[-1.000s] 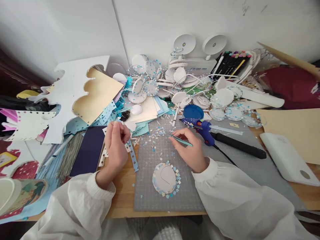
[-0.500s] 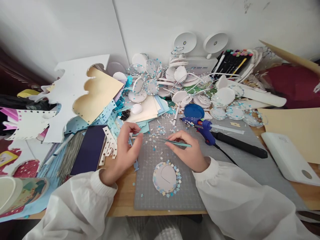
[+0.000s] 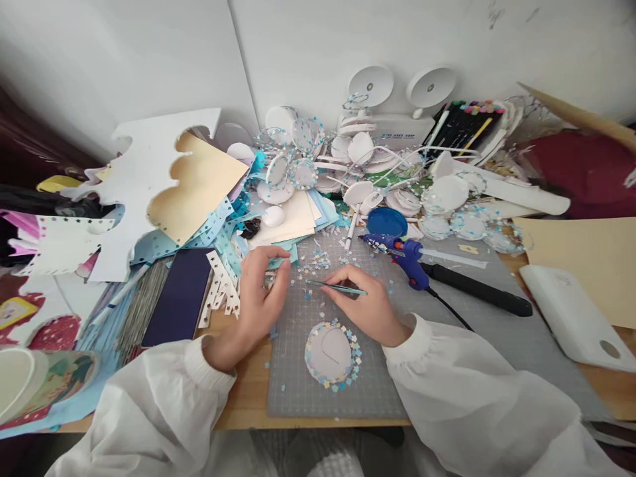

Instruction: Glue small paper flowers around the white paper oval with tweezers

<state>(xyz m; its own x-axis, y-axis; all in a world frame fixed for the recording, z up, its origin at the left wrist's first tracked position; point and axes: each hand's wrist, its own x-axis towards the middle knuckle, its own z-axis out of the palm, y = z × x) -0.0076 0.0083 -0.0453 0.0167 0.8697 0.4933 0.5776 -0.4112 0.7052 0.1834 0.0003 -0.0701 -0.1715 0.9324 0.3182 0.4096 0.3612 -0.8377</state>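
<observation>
My right hand is closed round light teal tweezers, whose tips point left over small scattered paper stars on the grey cutting mat. To the left, my left hand hovers with thumb and index finger curved towards each other and a gap between them; nothing clear shows in it. Below both hands lies a round white disc edged with blue, white and cream stars, a thin curved line across its face.
Right of my right hand lie a blue glue gun and a black-handled tool. A dark phone is at left. Star-trimmed discs and wires are heaped behind, near a blue lid. A white device sits at far right.
My right hand and the tweezers have moved slightly left, the tips lower over the stars. My left hand has shifted a little to the right.
</observation>
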